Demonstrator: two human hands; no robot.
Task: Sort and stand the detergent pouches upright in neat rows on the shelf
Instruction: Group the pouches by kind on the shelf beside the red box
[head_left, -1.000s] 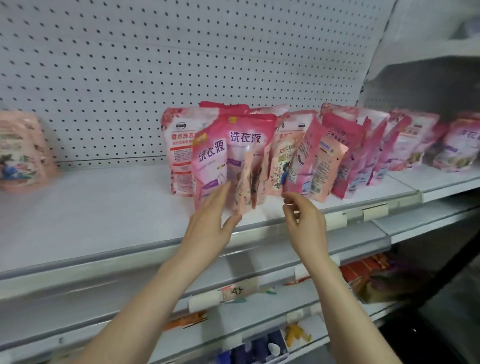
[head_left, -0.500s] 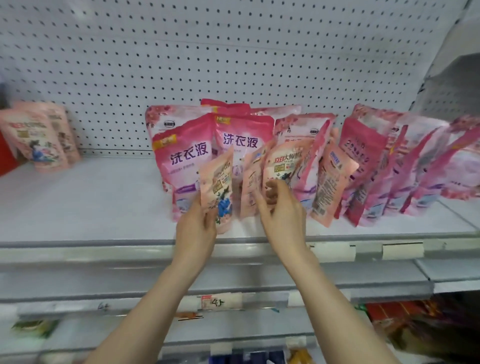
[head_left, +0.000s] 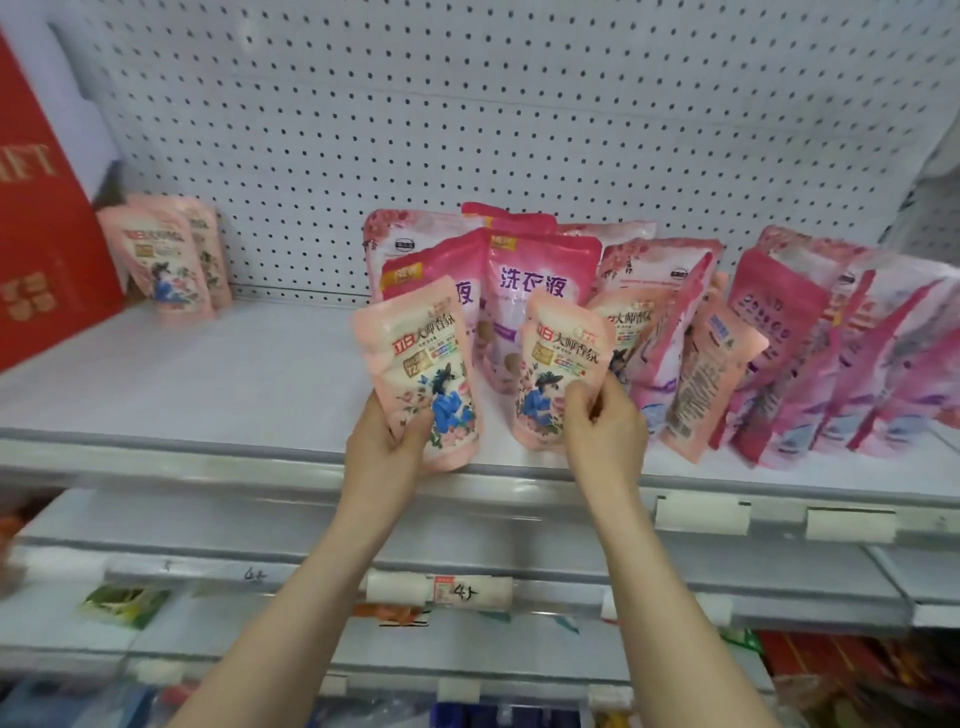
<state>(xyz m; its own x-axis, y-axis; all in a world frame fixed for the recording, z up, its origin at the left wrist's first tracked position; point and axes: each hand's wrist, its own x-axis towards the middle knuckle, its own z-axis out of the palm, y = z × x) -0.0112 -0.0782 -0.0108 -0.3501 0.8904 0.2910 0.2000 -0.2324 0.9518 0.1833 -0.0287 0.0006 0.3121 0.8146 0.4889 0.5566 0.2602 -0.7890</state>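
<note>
My left hand (head_left: 387, 452) grips a pale pink pouch (head_left: 421, 364) with a blue figure, held tilted over the front edge of the white shelf (head_left: 208, 395). My right hand (head_left: 605, 431) grips a second pale pink pouch (head_left: 558, 358) of the same kind by its lower right side. Behind them stand darker pink pouches (head_left: 535, 291) with large lettering. To the right, several pink pouches (head_left: 810, 353) lean over in a loose row. Two pale pink pouches (head_left: 166, 260) stand at the far left by the back wall.
A red box (head_left: 41, 234) fills the left end of the shelf. A white pegboard wall (head_left: 467, 130) backs it. White price-tag holders (head_left: 701, 514) line the shelf's front rail. Lower shelves (head_left: 519, 597) hold other goods.
Both hands have each pulled a pale pink pouch out of the cluster and turned it face-on. The view has shifted left, bringing the red box into sight.
</note>
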